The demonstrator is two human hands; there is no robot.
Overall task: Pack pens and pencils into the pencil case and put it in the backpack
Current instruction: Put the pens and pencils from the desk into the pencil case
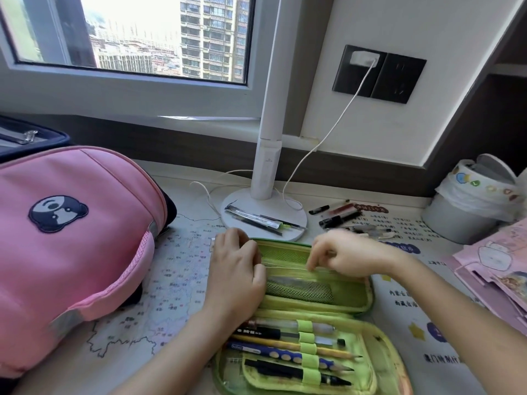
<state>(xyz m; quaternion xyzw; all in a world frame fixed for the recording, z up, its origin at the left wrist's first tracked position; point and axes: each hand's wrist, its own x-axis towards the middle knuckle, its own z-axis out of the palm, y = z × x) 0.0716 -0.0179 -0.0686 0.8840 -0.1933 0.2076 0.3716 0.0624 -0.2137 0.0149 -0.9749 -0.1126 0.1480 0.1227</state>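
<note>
While the green case (310,317) lies open on the bench (176,283), both hands work at its far half. Left hand (236,269) rests flat on the case's left end, fingers loosely spread and curled over the far rim, thumb lying along the inner mesh pocket; it presses the case rather than gripping anything. Right hand (342,256) hovers over the far flap with fingers bent downward, the tips pinched close together at the flap's zipped edge; motion blur hides whether they hold a pen or only touch the fabric, so I cannot tell.

Seen from above, the case's long axis runs left to right, tilted a little so its right end sits nearer the person. Its near half carries five pens and pencils (296,347) under green elastic loops, all lying along the case's length with their tips pointing right.

Beyond the case stands a white lamp (266,155), and on the lamp's round base lie a few thin pens (262,219), angled with their right ends nearer the case. Right of the lamp base, more loose pens (339,215) lie on the bench, roughly parallel to the case. Left of the case sits the pink backpack (71,246), lying on the bench, well apart from the case's near half but close to the left hand.
</note>
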